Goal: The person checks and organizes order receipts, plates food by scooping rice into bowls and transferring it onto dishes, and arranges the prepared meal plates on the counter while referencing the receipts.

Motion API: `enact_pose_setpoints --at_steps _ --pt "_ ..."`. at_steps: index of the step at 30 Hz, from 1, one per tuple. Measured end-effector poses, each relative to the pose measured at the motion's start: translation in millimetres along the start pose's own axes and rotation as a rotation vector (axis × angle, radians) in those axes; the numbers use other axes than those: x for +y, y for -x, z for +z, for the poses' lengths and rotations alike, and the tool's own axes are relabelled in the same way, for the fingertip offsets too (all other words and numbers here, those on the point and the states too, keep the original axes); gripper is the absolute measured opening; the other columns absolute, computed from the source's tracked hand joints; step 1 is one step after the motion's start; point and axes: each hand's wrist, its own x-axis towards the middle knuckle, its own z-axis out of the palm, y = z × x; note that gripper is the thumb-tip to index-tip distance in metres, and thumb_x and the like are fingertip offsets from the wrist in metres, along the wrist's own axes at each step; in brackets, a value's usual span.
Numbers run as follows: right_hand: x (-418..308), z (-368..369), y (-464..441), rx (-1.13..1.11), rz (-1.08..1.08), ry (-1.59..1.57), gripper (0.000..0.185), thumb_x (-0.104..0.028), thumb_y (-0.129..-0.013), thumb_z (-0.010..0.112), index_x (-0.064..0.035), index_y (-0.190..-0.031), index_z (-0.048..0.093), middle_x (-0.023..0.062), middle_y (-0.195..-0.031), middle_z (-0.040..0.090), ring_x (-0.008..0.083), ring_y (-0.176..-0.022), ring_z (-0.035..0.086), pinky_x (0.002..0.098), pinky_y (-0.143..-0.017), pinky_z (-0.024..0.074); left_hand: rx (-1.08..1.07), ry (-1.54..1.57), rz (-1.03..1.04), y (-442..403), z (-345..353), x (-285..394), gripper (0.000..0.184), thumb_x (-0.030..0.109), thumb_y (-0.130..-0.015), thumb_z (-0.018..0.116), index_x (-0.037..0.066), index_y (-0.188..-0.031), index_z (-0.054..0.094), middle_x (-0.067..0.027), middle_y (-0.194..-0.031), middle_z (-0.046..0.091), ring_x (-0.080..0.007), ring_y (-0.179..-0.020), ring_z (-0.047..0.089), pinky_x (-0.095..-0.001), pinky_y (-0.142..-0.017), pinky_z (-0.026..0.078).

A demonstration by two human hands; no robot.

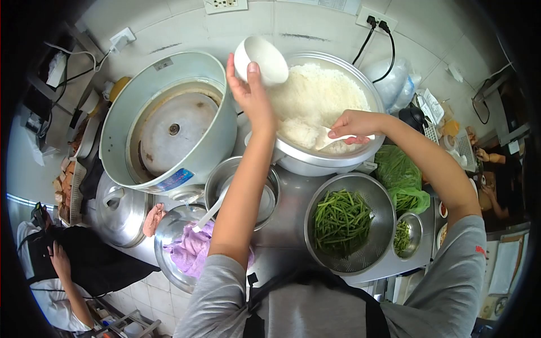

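Note:
My left hand (pixel 252 93) grips a small white bowl (pixel 264 59), tilted over the left side of a large pot (pixel 378 93) of cooked rice (pixel 321 93). In my right hand (pixel 350 127) is a white rice paddle (pixel 326 138), its blade down in the rice near the pot's front rim. My fingers are wrapped round the handle. The inside of the bowl is only partly visible, and its lower side is hidden by my hand.
Left of the rice stands a big open cooker shell (pixel 225 118). In front are a steel pot (pixel 274 169), a bowl with a purple cloth (pixel 189 250), and a colander (pixel 315 197) of cut green beans (pixel 344 222). A person in a black apron (pixel 84 253) stands at left.

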Motion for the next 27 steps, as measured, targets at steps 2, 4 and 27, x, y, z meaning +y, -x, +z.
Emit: enact_pose_setpoints --at_steps 2,4,27 --pt "0 -8 6 0.012 0.027 -0.044 0.025 -0.030 -0.091 0.056 -0.0063 -0.084 0.061 -0.0023 -0.055 0.045 0.0035 -0.039 0.033 0.0205 -0.033 0.0255 -0.014 -0.058 0.060 -5 -11 11 0.062 0.034 -0.088 0.055 0.015 -0.139 0.027 -0.0113 -0.128 0.044 -0.0237 -0.113 0.049 -0.0399 -0.089 0.045" --pt "-7 -20 24 0.043 0.042 -0.119 0.025 -0.031 -0.091 0.056 -0.0067 -0.091 0.062 -0.0020 -0.056 0.045 0.0032 -0.038 0.032 0.0200 -0.033 0.0253 -0.044 -0.130 -0.035 -8 -18 31 0.063 0.034 -0.087 0.057 0.015 -0.139 0.028 -0.0107 -0.127 0.045 -0.0233 -0.111 0.050 -0.0401 -0.086 0.046" --pt "-100 -20 100 0.873 -0.145 0.855 0.024 -0.024 -0.089 0.053 -0.0069 -0.096 0.068 0.0127 -0.064 0.063 0.0229 -0.058 0.060 0.0371 -0.060 0.0484 -0.466 0.150 -0.818 31 16 -10 0.071 0.055 -0.089 0.048 0.009 -0.138 0.024 -0.0210 -0.134 0.035 -0.0348 -0.118 0.048 -0.0456 -0.092 0.049"
